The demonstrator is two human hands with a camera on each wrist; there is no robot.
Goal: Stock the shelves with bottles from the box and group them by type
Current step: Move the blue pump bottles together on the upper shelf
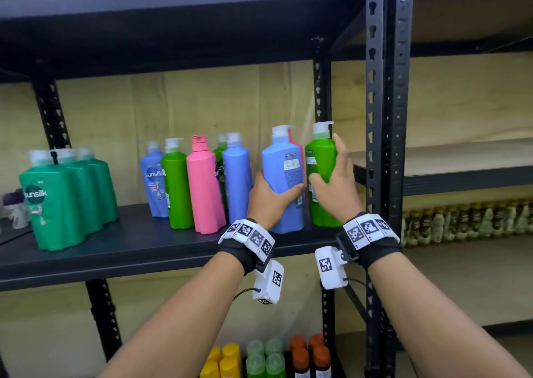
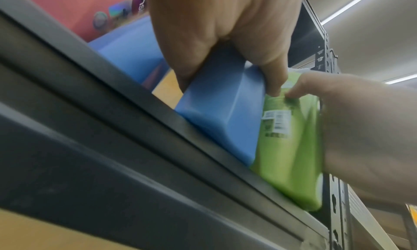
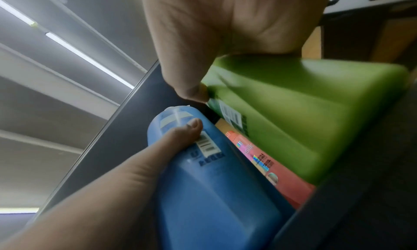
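- Nearest, low in the head view, small bottles with yellow caps point(image 1: 223, 359), pale green caps point(image 1: 264, 354) and orange-brown caps point(image 1: 310, 351) stand in rows on a lower level of the rack.
- Both forearms reach up over the front edge of the dark shelf point(image 1: 138, 250), each wrist wearing a black band with white coded tags.
- The left hand point(image 1: 269, 197) grips a blue pump bottle point(image 1: 284, 175) around its lower body, thumb across the back label, fingers on the far side; the bottle stands at the shelf's near edge, leaning slightly.
- The right hand point(image 1: 336, 183) grips a bright green pump bottle point(image 1: 318, 175), thumb on the label face and fingers wrapped up its right side; it stands just right of the blue one, beside the rack's upright post point(image 1: 375, 118).
- A pink bottle point(image 3: 270, 164) stands directly behind the blue one, mostly hidden.
- Left of the hands, a mixed cluster: a pink flip-cap bottle point(image 1: 204, 187) in front, a green bottle point(image 1: 176, 187) and blue bottles point(image 1: 236, 173) beside and behind it.
- Far left, three dark green bottles point(image 1: 66, 201) stand packed in a row.
- On the neighbouring rack to the right, a row of small brownish bottles point(image 1: 467, 222) lines a lower shelf.
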